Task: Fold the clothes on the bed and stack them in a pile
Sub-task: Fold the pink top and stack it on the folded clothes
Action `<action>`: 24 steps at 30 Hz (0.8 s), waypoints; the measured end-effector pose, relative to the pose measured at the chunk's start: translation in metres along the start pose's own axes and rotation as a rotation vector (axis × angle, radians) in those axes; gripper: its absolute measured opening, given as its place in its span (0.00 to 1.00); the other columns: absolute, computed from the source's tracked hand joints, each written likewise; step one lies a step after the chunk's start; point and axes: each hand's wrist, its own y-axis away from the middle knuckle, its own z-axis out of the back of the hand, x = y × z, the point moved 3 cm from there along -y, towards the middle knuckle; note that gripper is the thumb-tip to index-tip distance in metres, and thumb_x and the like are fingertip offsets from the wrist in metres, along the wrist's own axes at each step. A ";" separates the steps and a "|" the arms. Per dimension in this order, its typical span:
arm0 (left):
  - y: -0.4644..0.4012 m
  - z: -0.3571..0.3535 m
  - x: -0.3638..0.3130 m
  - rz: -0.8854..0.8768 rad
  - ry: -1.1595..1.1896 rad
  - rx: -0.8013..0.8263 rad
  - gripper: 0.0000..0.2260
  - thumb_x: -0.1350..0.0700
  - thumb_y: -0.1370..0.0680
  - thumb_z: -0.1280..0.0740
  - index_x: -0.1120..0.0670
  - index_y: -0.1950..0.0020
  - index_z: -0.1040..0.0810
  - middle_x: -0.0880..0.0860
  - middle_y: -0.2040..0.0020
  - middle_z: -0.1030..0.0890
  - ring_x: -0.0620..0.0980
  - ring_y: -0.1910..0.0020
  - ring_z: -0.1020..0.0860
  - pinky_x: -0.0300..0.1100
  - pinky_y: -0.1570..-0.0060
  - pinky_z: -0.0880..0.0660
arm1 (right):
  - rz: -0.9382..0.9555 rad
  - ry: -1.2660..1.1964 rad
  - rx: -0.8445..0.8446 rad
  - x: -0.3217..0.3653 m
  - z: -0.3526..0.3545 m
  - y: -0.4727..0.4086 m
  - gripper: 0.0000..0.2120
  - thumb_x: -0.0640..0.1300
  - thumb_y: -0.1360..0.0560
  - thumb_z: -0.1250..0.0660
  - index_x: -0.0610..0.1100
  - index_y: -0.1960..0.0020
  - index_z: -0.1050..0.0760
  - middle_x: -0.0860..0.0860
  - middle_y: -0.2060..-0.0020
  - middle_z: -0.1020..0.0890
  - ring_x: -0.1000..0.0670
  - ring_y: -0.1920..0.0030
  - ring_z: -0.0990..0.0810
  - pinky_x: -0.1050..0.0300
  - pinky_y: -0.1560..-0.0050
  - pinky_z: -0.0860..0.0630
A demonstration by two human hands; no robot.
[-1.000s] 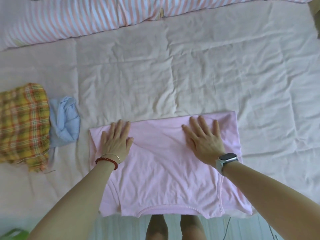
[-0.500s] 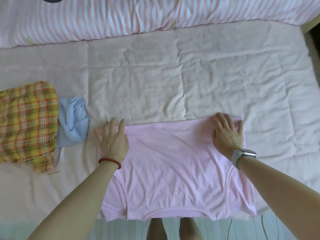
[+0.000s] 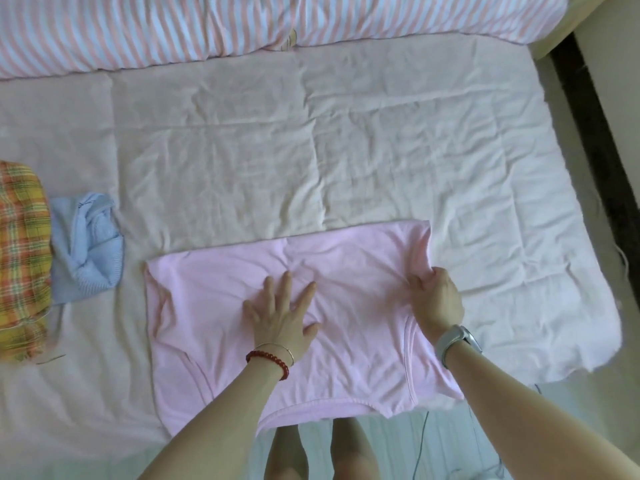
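A pink t-shirt (image 3: 214,306) lies folded in half on the bed near its front edge, neckline toward me. My left hand (image 3: 280,313) presses flat on the shirt's middle with its fingers spread. At the shirt's right side my right hand (image 3: 434,297) pinches the fabric, and the cloth bunches up there. A crumpled light blue garment (image 3: 86,247) lies to the left of the shirt. Beside it, at the left edge of the view, sits a yellow and orange plaid garment (image 3: 22,261).
The pale pink bed sheet (image 3: 311,150) is wrinkled and spreads wide behind the shirt. A pink and white striped duvet (image 3: 242,22) runs along the far side. The bed's right edge drops to a dark gap (image 3: 602,150). My legs and the floor show below.
My left hand slid from the shirt's left corner to its middle. My right hand went from lying flat at the top right corner to pinching the right side lower down.
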 end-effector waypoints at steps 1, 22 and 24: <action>0.001 0.003 0.001 -0.010 -0.006 0.009 0.31 0.38 0.24 0.44 0.37 0.26 0.58 0.49 0.24 0.64 0.59 0.26 0.63 0.67 0.36 0.47 | 0.047 -0.010 -0.037 0.004 0.001 0.008 0.10 0.46 0.24 0.40 0.41 0.46 0.30 0.43 0.49 0.22 0.39 0.51 0.24 0.49 0.57 0.30; 0.088 0.036 0.212 0.592 1.698 -0.213 0.06 0.57 0.21 0.40 0.55 0.52 0.24 0.53 0.58 0.20 0.48 0.61 0.22 0.39 0.59 0.28 | 0.741 -0.169 0.777 0.197 -0.139 0.215 0.19 0.36 0.23 0.42 0.42 0.32 0.31 0.46 0.40 0.23 0.47 0.42 0.23 0.55 0.39 0.29; 0.084 0.032 0.214 0.565 1.671 -0.255 0.05 0.59 0.21 0.39 0.56 0.52 0.23 0.52 0.58 0.20 0.48 0.62 0.22 0.40 0.60 0.28 | 0.702 -0.153 0.605 0.193 -0.141 0.208 0.17 0.35 0.23 0.43 0.42 0.36 0.27 0.47 0.42 0.21 0.47 0.44 0.22 0.55 0.41 0.28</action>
